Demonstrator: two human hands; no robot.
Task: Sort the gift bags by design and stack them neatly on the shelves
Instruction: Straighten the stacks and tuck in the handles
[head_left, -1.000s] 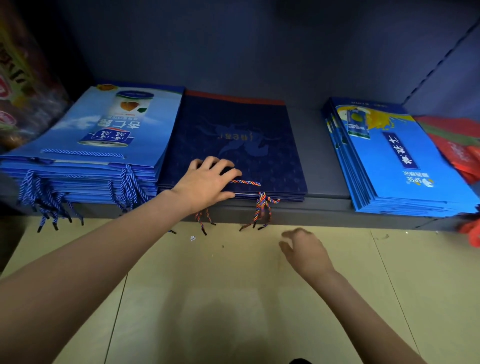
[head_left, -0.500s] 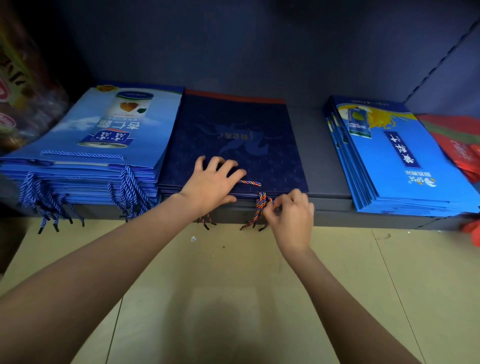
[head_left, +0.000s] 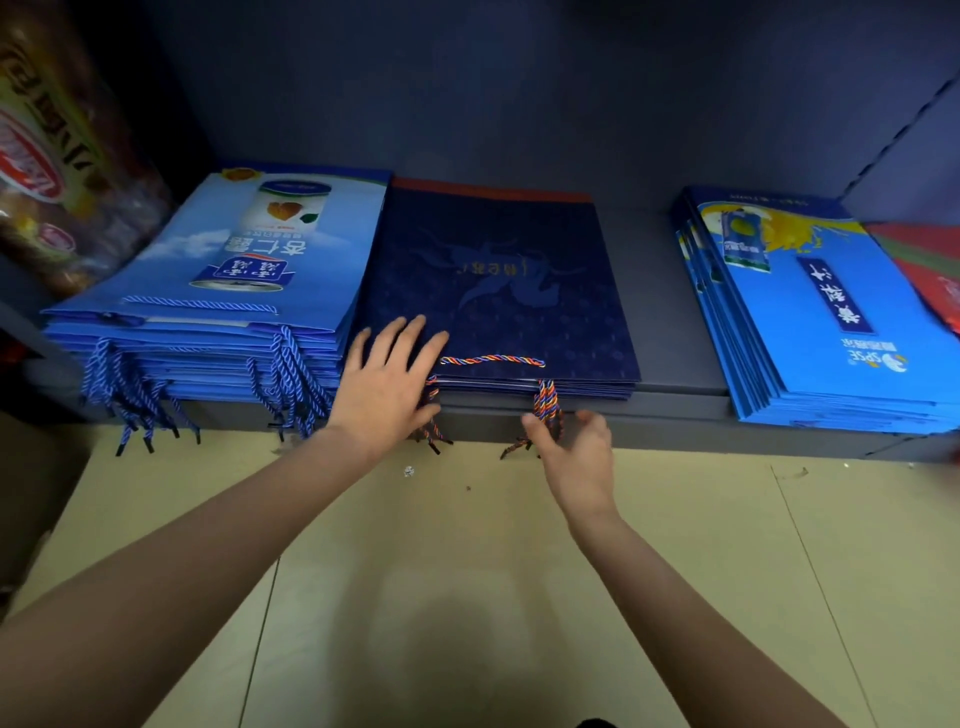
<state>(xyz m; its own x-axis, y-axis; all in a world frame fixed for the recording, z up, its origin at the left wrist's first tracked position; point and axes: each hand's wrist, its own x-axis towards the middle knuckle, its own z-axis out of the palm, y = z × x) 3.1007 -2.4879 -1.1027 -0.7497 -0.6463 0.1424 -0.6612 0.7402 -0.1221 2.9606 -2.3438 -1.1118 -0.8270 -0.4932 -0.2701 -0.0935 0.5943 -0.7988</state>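
Head view, three bag stacks on shelf (head_left: 670, 400), my left hand (head_left: 387, 387) spread flat on navy stack (head_left: 498, 291), right hand (head_left: 576, 452) loosely curled at its cord handles (head_left: 548, 410).

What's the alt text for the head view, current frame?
A person's left hand presses flat on a navy gift bag stack on a shelf, right hand open at its dangling cord handles. Light blue stacks sit left and right.

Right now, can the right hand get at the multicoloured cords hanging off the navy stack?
Probably yes. The right hand is open just below the shelf edge, beside the hanging cords of the navy stack, with nothing between them. The left hand rests further left.
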